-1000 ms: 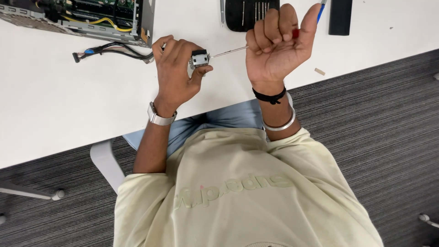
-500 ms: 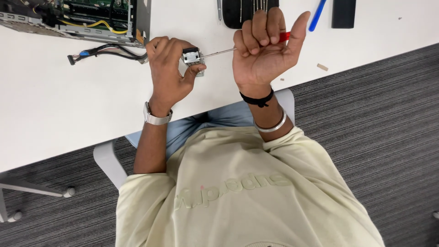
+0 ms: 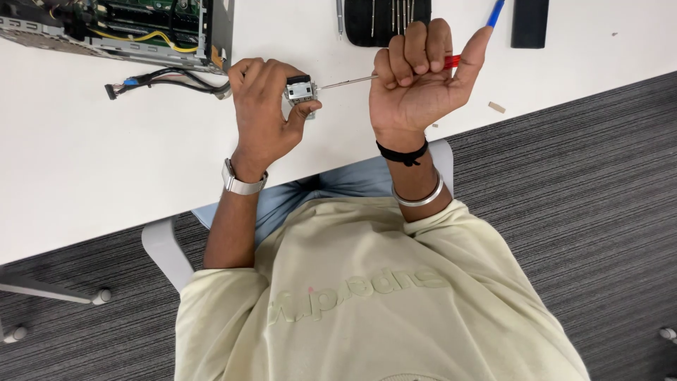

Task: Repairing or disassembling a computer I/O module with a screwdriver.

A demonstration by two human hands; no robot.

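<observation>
A: What do we have in our left hand [image 3: 264, 113]?

B: We pinch a small metal component [image 3: 300, 90], grey with a black top edge, between thumb and fingers. It sits just right of the open computer case [image 3: 127, 28], above the white table [image 3: 106, 155].

A: And our right hand [image 3: 419, 81]?

B: It is curled into a fist around a screwdriver [image 3: 367, 77]. The red handle pokes out by the thumb, and the thin metal shaft runs left from the fist to the component. The tip meets the component's right side; whether it sits in a screw we cannot tell.

A: Where do our 2 hands lie relative to the case?

B: Both are to its right, the left hand just beside the case's corner, the right hand farther off. A bundle of black cables [image 3: 162, 77] with a blue connector trails out below the case and ends near our left hand.

A: What else lies near?

B: A black tool kit [image 3: 384, 14] with slim bits lies farther right of the case, beyond our right fist. A blue pen-like tool [image 3: 496, 10] and a flat black block [image 3: 530, 21] lie farther right again. A small tan scrap [image 3: 497, 107] rests near the table edge.

A: On our wrists?

B: A silver watch [image 3: 243, 182] on the left; a black band [image 3: 402, 152] and a silver bangle [image 3: 419, 197] on the right.
</observation>
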